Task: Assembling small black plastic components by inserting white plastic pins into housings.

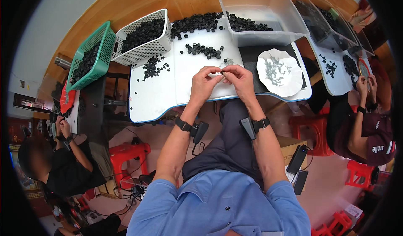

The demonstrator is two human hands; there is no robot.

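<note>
Fingertips: left hand (pixel 204 83) and right hand (pixel 238 80) pinched together on 1 small black piece (pixel 222 73), slightly above frame centre, mostly hidden
Slip risk: an uneven pinch could flick it away among the loose black caps (pixel 203 50), upper centre
Scalloped white plate (pixel 294 84): right of centre; a careless swing of the right hand might spill its translucent bits (pixel 275 68)
Upper frame: clear plastic bin (pixel 268 39) and white perforated basket (pixel 126 60) would block a far reach
</note>
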